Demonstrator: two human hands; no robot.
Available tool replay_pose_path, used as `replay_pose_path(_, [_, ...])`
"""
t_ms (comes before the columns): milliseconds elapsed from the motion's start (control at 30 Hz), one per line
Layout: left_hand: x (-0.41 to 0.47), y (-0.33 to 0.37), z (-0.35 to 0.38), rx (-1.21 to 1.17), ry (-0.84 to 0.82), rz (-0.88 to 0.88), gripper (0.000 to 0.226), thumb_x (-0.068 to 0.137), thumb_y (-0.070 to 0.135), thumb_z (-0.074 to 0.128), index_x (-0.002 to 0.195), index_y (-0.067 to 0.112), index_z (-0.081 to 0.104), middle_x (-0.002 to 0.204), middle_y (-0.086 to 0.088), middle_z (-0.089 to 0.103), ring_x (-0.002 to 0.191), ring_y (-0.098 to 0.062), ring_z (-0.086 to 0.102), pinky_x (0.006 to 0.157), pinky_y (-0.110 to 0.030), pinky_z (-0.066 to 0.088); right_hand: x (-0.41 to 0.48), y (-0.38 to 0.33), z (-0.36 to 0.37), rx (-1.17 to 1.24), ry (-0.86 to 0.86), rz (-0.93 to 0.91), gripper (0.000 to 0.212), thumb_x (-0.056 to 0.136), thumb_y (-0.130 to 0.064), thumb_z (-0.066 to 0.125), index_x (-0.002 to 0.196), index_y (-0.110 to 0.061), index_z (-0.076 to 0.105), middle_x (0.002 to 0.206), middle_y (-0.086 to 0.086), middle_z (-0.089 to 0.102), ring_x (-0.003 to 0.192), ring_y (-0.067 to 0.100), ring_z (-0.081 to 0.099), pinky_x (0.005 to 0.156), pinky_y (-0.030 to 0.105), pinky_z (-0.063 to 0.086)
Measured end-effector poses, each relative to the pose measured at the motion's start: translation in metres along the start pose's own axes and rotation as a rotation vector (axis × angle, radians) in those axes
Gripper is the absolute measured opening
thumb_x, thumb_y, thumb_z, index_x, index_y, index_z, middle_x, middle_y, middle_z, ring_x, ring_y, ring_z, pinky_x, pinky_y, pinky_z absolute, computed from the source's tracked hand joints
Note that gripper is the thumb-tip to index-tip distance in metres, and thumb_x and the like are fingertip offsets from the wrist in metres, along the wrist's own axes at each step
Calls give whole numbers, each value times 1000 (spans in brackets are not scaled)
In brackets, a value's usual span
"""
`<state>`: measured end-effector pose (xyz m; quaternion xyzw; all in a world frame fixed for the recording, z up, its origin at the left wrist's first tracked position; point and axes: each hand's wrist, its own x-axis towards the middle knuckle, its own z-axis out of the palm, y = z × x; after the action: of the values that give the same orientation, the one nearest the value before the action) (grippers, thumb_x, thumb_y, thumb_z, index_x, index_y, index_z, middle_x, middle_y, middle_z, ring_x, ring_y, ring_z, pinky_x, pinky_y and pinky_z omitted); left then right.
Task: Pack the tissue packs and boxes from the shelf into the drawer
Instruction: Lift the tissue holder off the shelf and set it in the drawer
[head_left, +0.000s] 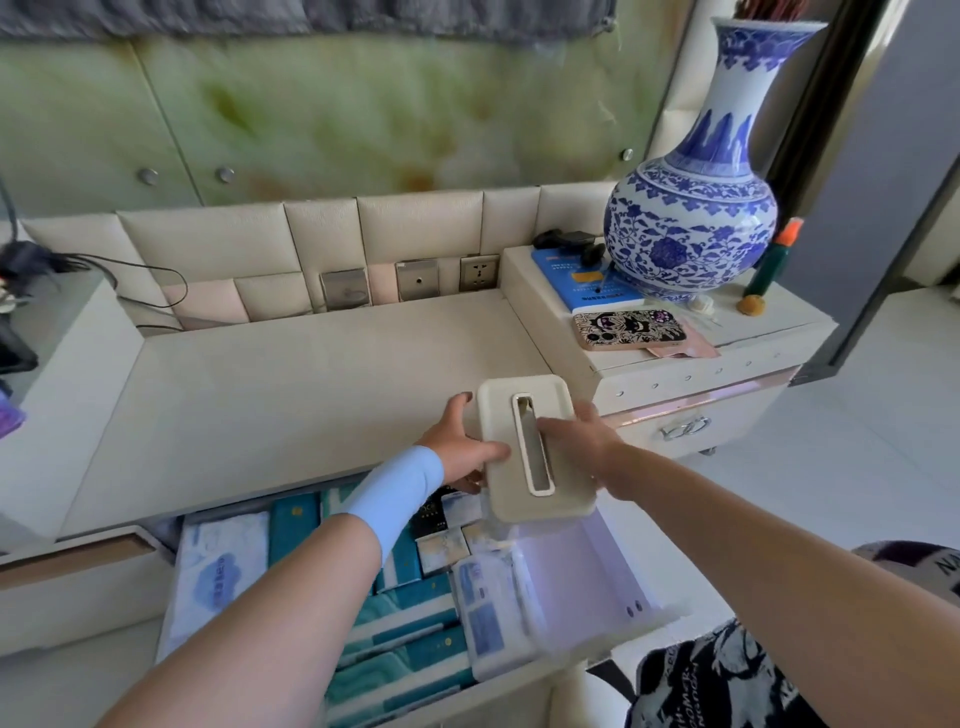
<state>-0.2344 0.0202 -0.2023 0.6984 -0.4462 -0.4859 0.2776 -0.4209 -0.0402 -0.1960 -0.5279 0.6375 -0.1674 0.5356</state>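
The left hand (465, 452) and right hand (589, 441) gripped the cream rigid plastic tissue box (563, 496) by its long sides, fingers curled round it, above the open white drawer (597, 564) — light, stiff, probably slippery.

Right hand (584, 441) fingers hidden behind tissue box (498, 483); left forearm (311, 571) covers some drawer packs (223, 577).

blue and white vase (691, 228) at right on a cream side cabinet (774, 332), its base touching a blue book (569, 275); small black items (566, 240) behind the book; phone in a cartoon case (631, 328) lying flat in front of it; green bottle with orange cap (769, 267) just right of the vase; ring handle (685, 428) on the cabinet front; wall sockets (478, 273) centre; black cables (130, 275) at left; green marbled wall panel (363, 104) along the top
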Motion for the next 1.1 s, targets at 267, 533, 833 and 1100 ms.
replay_pose_path(267, [-16, 1, 70, 44, -133, -36, 72, 84, 37, 67, 141, 40, 22, 113, -7, 64, 80, -25, 72, 71, -41, 62, -27, 50, -47, -239, -48, -36, 61, 90, -35, 61, 143, -33, 31, 117, 3, 59, 103, 24, 60, 90, 40, 51])
replay_pose_path(533, [3, -27, 77, 444, -136, -72, 60, 84, 50, 53, 136, 28, 32, 113, -3, 66, 86, -25, 70, 82, -42, 58, -12, 73, -39, -436, -121, 84, 45, 99, -24, 32, 144, -17, 32, 119, 10, 52, 105, 32, 58, 67, 53, 61])
replay_pose_path(833, [19, -48, 85, 817, -215, -42, 44, 96, 40, 46, 133, 18, 52, 131, -11, 53, 107, -28, 58, 81, -28, 44, 8, 85, -22, -731, -138, 77, 58, 98, -11, 35, 153, -26, 26, 134, 13, 52, 98, 33, 64, 66, 43, 62])
replay_pose_path(1100, [19, -57, 96, 797, -202, 4, 65, 92, 33, 53, 150, 17, 29, 151, -9, 24, 117, -31, 54, 97, -42, 48, 20, 91, -15, -938, -100, 3, 63, 94, -9, 41, 150, -34, 32, 125, 12, 43, 93, 29, 60, 84, 39, 57])
